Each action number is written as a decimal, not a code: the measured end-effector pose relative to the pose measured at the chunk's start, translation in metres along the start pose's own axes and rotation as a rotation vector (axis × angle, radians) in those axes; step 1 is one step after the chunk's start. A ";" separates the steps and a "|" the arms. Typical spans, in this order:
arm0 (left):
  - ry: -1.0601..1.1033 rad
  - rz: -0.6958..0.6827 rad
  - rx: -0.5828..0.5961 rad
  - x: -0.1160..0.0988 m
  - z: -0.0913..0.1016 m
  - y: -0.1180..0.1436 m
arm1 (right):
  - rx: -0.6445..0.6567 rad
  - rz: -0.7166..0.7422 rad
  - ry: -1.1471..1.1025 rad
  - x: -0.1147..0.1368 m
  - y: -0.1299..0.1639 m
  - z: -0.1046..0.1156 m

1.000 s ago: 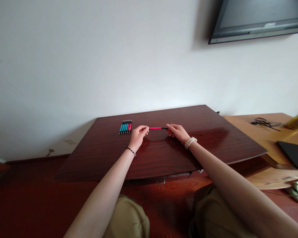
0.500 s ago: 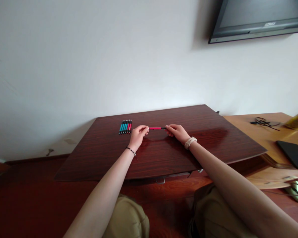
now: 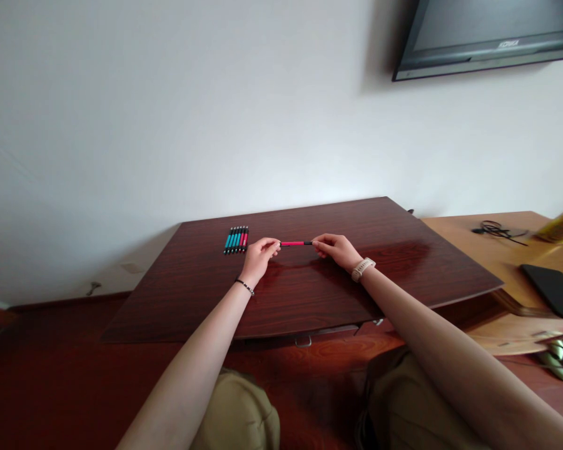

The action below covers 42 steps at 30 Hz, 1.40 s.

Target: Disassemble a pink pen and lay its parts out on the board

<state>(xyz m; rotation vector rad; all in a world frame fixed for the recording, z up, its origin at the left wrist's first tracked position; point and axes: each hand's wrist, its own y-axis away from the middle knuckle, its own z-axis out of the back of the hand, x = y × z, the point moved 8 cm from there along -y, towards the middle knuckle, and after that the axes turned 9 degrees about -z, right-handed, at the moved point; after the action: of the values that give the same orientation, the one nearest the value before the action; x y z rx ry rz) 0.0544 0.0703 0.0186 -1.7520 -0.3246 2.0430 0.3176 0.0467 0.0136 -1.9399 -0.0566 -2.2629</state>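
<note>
Where the desk (image 3: 304, 312) stretches beneath them, the left hand (image 3: 259, 255) and right hand (image 3: 338, 249), near a row of pens (image 3: 236, 240), pinch a pink pen (image 3: 292, 243) between them, fingers (image 3: 319, 242) closed on its ends, nearly unmoved since half a second ago

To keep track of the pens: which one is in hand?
The pink pen pinched near its ends by left hand and right hand; the other pens, teal and pink, lie in a row on the table.

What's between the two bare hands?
In the head view, a slim pink-and-black pen spans the gap from left hand to right hand.
</note>
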 end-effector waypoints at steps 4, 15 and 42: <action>-0.004 -0.009 -0.001 -0.001 -0.001 -0.001 | -0.016 -0.013 -0.013 -0.002 0.000 0.001; 0.013 -0.031 -0.025 -0.003 -0.001 -0.003 | -0.042 -0.169 -0.174 -0.011 -0.006 -0.002; 0.007 0.003 0.032 -0.005 -0.003 0.003 | -0.044 0.015 0.029 0.012 0.009 0.008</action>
<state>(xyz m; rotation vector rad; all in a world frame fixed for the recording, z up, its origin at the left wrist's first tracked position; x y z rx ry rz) 0.0572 0.0646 0.0212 -1.7412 -0.2854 2.0331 0.3253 0.0380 0.0265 -1.9212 0.0108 -2.3016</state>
